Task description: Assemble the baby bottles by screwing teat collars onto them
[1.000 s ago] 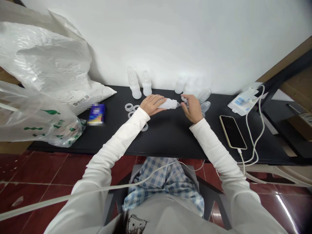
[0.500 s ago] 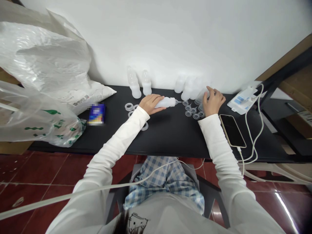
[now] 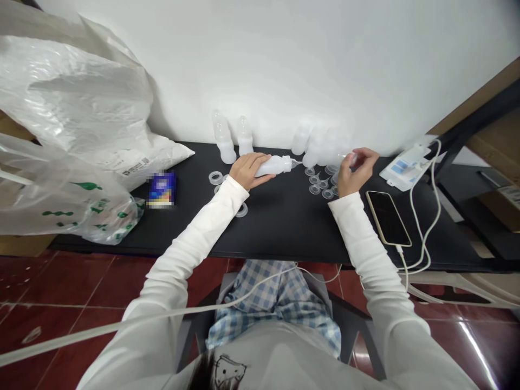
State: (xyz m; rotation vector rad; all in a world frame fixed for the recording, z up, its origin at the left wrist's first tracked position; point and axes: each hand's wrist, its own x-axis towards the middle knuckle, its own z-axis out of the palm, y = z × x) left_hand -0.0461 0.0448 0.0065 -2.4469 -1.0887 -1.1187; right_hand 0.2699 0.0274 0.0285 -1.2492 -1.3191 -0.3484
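Note:
My left hand is wrapped round a white plastic bottle. The bottle lies tipped sideways, its clear pointed tip facing right. My right hand is raised at the right, thumb and fingers pinched on a clear cap that the fingers partly hide. Just left of that hand, small clear round pieces lie in a cluster on the black table. Several white bottles stand behind them along the wall. Translucent rings lie by my left wrist, some hidden under the arm.
Two bottles with clear domed tops stand at the back left. Large plastic bags and a blue box take up the left side. At the right are a phone on a white cable and a white-blue packet.
My right hand has closed its fingers on a clear cap and lifted it slightly from the group by the wall. My left hand with the bottle has barely moved.

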